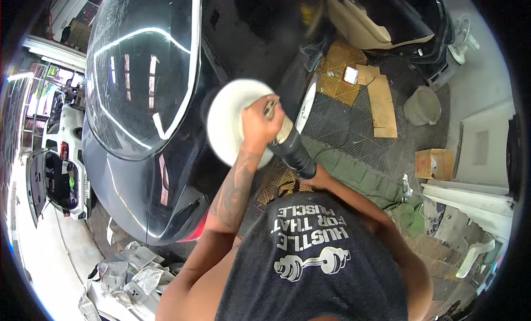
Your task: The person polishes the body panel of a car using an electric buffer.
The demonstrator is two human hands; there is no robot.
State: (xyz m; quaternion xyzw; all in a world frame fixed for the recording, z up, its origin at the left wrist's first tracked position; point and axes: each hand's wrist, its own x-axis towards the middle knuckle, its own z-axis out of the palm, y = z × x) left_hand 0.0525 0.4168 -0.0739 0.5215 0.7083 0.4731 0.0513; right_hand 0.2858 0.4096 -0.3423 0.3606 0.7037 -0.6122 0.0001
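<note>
My left hand (pixel 260 122) is wrapped round the front end of a polisher (pixel 293 149), just above its wide white pad (pixel 224 124). The fingers of my right hand (pixel 321 180) close on the rear of the polisher's dark body, partly hidden by it. The pad, blurred at its edges, is over the glossy dark panel of a black car (pixel 193 155); whether it presses on the paint I cannot tell. White tape (pixel 193 72) runs along the edge of the car's window glass (pixel 141 61), left of the pad.
A removed door panel (pixel 359 25), flattened cardboard (pixel 381 105), a grey bucket (pixel 422 106) and a cardboard box (pixel 434 164) are to the right. Green cloth (pixel 359 177) covers some floor matting. Plastic-wrapped parts (pixel 130 271) sit lower left. A white vehicle (pixel 69 155) stands outside, its rear open.
</note>
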